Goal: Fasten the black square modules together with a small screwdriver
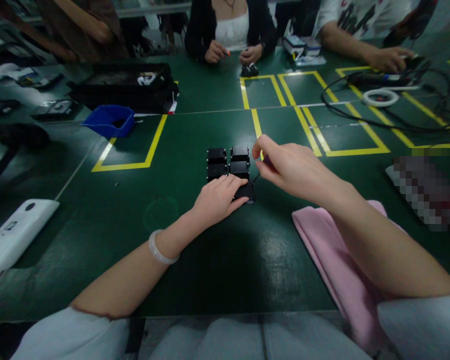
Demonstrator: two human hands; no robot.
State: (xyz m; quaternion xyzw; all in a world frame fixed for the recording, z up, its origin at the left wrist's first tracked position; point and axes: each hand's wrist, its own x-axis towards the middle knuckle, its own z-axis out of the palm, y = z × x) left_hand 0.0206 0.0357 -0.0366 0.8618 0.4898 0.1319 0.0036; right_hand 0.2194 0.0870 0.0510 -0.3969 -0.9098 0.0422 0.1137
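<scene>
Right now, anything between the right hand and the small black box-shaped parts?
Nothing visible on their right side: the right hand holds a thin dark tool reaching toward the nearest of the small black box-shaped parts. From above, the left hand covers some nearer ones.

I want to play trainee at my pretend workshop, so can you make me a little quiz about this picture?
1. Pick one. What does the right grip hold?
A: a big yellow brush
B: a thin dark tool
C: a glass jar

2. True or false: the left grip rests on some of the black blocks.

3. Fill in the colour: the cloth partly hidden by the right forearm is ____.

Key:
1. B
2. True
3. Pink
</scene>
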